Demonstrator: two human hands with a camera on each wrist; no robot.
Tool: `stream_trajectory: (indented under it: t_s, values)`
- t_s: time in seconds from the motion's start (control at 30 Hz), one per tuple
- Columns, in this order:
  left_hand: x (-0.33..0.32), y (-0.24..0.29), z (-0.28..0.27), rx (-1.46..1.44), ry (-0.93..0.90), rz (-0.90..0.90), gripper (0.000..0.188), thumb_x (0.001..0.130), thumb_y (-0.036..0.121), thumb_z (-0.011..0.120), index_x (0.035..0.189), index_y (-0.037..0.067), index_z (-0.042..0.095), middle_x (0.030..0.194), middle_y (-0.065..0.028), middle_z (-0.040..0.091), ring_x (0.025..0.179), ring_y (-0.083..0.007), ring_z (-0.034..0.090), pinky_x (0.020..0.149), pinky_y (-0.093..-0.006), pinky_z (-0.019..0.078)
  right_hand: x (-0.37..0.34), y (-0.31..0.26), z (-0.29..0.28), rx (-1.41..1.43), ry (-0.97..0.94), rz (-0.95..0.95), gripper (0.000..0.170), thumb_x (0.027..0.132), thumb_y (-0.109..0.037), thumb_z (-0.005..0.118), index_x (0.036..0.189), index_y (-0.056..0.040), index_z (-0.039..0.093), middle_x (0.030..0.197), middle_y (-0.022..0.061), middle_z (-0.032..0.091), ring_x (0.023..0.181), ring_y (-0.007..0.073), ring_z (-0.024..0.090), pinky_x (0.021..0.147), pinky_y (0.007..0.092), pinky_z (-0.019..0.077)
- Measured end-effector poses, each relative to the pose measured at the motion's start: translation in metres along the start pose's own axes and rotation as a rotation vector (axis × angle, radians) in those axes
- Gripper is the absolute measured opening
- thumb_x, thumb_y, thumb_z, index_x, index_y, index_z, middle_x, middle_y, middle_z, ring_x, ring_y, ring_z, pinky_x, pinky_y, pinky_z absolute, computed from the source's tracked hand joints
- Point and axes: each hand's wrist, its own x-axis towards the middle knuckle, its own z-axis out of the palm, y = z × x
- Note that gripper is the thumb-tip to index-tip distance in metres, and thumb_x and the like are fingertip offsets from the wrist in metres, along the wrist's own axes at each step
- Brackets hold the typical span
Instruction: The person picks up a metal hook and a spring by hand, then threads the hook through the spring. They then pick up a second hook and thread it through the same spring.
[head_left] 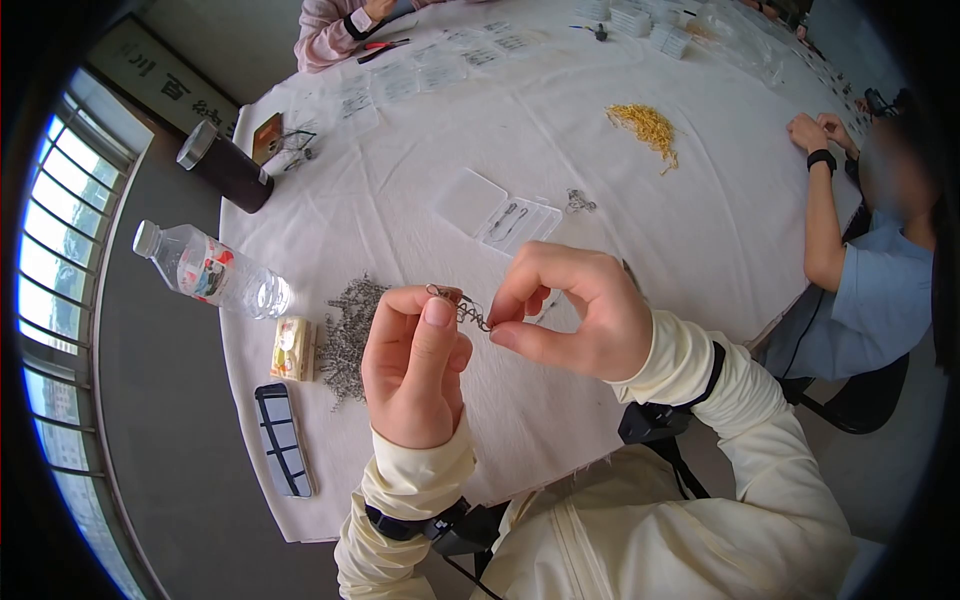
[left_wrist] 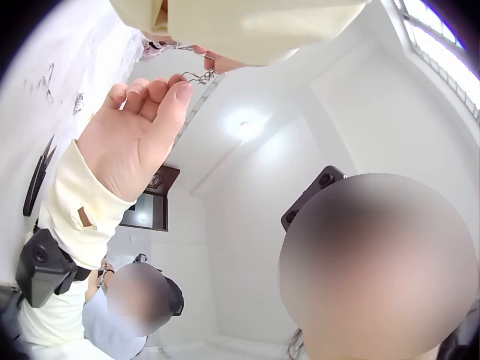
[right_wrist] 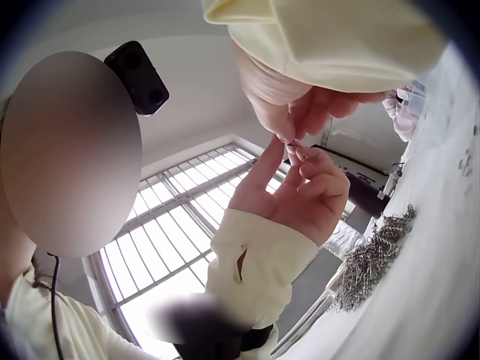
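Note:
A short string of linked, twisted metal wire pieces (head_left: 472, 314) stretches between the two hands above the table. My left hand (head_left: 410, 365) pinches its left end between thumb and fingers. With thumb and forefinger, my right hand (head_left: 590, 310) pinches the other end. In the left wrist view the wire pieces (left_wrist: 201, 76) appear as small loops by the fingertips. Left of the left hand lies a big pile of similar grey wire pieces (head_left: 348, 345). Beyond the hands sits an opened clear plastic case (head_left: 540, 222) with a few dark metal pieces inside, beside a small wire cluster (head_left: 579, 201).
On the left are a water bottle (head_left: 225, 270), a dark tumbler (head_left: 235, 175), a tissue pack (head_left: 292, 350) and a phone (head_left: 284, 440). A yellow pile (head_left: 645, 130) lies farther back. Black scissors (left_wrist: 36, 180) lie near the right forearm. Other people sit around the table.

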Motion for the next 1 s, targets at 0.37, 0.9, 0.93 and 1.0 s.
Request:
stream_trajectory:
  t_s: [0.37,0.9,0.93,1.0]
  values:
    - [0.001,-0.006,-0.003,0.048,0.004,0.067,0.007,0.101,0.011,0.056,0.104,0.006,0.057,0.093,-0.0005,0.058,0.076,-0.0066,0.050,0.065,-0.0245,0.0385,-0.001,0.000,-0.001,-0.010,-0.003,-0.007,0.010,0.080,-0.001,0.072,0.086,-0.0058,0.066,0.083,0.0006,0.065,0.075,0.0119,0.059,0.068,0.0268,0.0455]
    - [-0.003,-0.003,0.000,-0.021,-0.005,0.017,0.010,0.100,0.014,0.056,0.105,0.006,0.057,0.098,-0.0002,0.058,0.078,-0.0060,0.051,0.066,-0.0248,0.0390,-0.001,0.003,-0.003,0.036,0.019,0.038,0.011,0.080,0.002,0.068,0.087,-0.0057,0.065,0.083,0.0004,0.063,0.075,0.0103,0.054,0.070,0.0255,0.0411]
    - [-0.003,-0.002,0.001,-0.021,-0.005,0.017,0.010,0.100,0.014,0.056,0.105,0.006,0.057,0.098,-0.0002,0.058,0.078,-0.0060,0.051,0.066,-0.0248,0.0390,0.000,0.001,-0.002,0.036,0.019,0.038,0.011,0.080,0.002,0.068,0.087,-0.0057,0.065,0.083,0.0004,0.063,0.075,0.0103,0.054,0.070,0.0255,0.0411]
    - [-0.004,-0.001,0.003,-0.038,0.009,-0.008,0.012,0.101,0.016,0.055,0.105,0.005,0.057,0.093,0.0004,0.056,0.079,-0.0060,0.051,0.066,-0.0246,0.0392,0.000,-0.003,0.000,-0.025,0.069,0.041,0.011,0.080,0.001,0.069,0.087,-0.0062,0.065,0.084,0.0006,0.062,0.075,0.0104,0.053,0.070,0.0254,0.0411]
